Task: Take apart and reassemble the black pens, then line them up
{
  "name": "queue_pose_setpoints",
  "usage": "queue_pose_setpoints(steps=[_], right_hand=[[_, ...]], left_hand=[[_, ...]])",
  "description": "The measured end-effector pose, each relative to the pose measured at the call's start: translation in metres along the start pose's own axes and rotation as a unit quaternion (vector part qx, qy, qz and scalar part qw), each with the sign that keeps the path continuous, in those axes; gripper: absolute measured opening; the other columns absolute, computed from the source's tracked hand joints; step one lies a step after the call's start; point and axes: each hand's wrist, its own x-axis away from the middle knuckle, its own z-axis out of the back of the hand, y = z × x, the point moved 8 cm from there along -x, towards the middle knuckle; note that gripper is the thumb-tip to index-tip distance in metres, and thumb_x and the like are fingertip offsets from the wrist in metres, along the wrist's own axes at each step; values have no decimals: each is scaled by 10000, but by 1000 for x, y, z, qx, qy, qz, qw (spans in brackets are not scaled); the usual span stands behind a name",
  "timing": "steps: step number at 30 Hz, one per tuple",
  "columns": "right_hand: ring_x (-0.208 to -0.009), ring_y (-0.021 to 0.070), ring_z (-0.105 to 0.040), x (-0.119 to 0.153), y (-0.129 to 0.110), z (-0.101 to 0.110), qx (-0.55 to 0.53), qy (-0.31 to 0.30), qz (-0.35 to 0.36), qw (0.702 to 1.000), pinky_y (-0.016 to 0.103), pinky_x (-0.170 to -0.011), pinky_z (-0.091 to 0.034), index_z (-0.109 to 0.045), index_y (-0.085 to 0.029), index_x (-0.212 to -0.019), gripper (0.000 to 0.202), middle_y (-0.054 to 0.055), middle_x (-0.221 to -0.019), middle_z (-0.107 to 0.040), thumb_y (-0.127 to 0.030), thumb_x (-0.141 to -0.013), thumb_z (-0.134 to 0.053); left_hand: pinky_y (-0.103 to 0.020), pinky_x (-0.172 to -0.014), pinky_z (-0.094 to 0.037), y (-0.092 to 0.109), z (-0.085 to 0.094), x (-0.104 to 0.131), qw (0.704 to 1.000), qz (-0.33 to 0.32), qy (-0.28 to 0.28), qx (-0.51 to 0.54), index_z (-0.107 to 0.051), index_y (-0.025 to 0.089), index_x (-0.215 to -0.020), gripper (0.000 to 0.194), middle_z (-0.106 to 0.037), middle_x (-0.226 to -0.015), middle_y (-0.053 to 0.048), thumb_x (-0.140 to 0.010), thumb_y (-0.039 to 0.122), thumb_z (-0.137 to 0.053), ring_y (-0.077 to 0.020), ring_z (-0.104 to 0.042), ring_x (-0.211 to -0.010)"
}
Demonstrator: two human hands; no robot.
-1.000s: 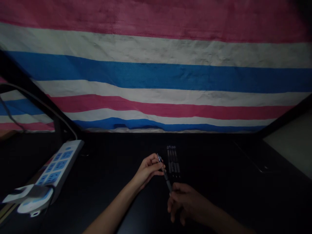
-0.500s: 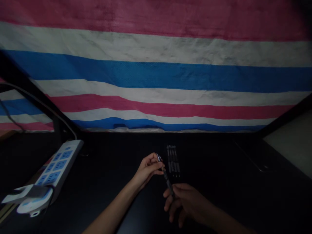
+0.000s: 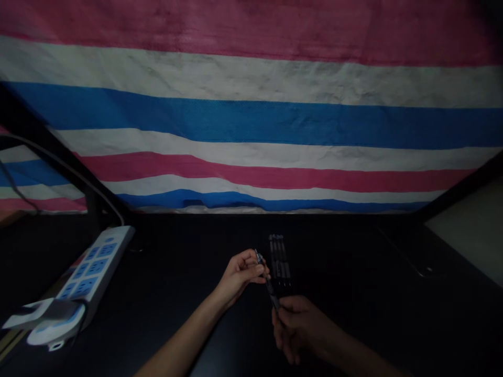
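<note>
Hands sharing one pen above a dark bench.

Left hand (image 3: pixel 240 274) pinches the upper end of a slim pen (image 3: pixel 267 281) between thumb and fingertips, while the right hand (image 3: pixel 299 325) closes its fingers round the lower end, so the pen hangs slanted between them, clear of the bench (image 3: pixel 353 314). Just beyond it, a row of similar pens (image 3: pixel 279 259) lies side by side, tidily aligned. A power strip (image 3: pixel 88 272) rests at the far left, below a striped tarp (image 3: pixel 251 120).
</note>
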Motion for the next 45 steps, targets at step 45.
queue_pose_setpoints(steps=[45], right_hand=[[-456,55,-528,19,-38,13,332,174,155,914,131,-402,-359,-604,-178,-835,187,-39,-652,-595,-129,-809,-425]], left_hand=[[-199,-578,-530,20,21,-8,981,-131,110,-97,-536,198,-1087,382,-662,-780,11,-758,281,-712,-120,-670,-639]])
